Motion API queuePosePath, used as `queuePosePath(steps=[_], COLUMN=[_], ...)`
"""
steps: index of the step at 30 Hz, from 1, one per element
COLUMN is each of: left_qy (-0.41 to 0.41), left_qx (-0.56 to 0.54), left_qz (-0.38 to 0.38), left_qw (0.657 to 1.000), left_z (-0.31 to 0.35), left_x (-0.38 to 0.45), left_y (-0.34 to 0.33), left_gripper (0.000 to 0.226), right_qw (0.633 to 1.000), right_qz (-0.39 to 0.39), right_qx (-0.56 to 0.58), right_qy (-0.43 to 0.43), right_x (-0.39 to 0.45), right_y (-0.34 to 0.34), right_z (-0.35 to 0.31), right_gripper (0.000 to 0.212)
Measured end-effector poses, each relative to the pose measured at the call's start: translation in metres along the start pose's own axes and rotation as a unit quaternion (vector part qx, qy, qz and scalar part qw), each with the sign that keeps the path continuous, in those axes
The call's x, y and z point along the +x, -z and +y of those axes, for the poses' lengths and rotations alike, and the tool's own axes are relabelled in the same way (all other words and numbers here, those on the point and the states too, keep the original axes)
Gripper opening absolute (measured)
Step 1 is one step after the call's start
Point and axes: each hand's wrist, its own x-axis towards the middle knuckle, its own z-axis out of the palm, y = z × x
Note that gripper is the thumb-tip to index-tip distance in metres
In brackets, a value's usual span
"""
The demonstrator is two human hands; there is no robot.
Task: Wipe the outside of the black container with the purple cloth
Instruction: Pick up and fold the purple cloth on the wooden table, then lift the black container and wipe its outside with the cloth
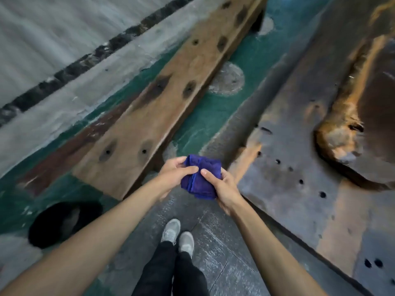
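Observation:
A folded purple cloth (201, 178) is held in front of me between both hands, above the floor. My left hand (174, 171) pinches its left edge with thumb and fingers. My right hand (222, 188) grips its right side, thumb on top. The black container (64, 223) sits low at the left on the green surface, partly behind my left forearm; it is dark and blurred, and neither hand touches it.
A long wooden plank (154, 99) with dark knots runs diagonally from the centre to the top. A rusty metal sheet (299, 167) with holes fills the right side. My feet in grey shoes (177, 236) stand on a grey floor. A pale wall is at upper left.

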Motion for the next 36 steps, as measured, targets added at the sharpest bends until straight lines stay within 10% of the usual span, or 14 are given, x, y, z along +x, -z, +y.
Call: queuePosePath(steps=[20,36], left_qy=[-0.014,-0.110], left_qx=[-0.189,0.003], left_qz=[0.332,0.378], left_qw=[0.924,0.919], left_z=[-0.271,-0.506], left_x=[-0.149,0.049], left_y=[0.299,0.448], left_gripper=[0.013,0.010], right_qw=[0.925,0.908], right_qz=[-0.258,-0.314], right_qx=[-0.232,-0.261], right_qy=[-0.156,-0.090], right_x=[0.000,0.207], right_y=[-0.300,-0.340], right_z=[0.263,0.520], right_gripper=[0.035,0.037])
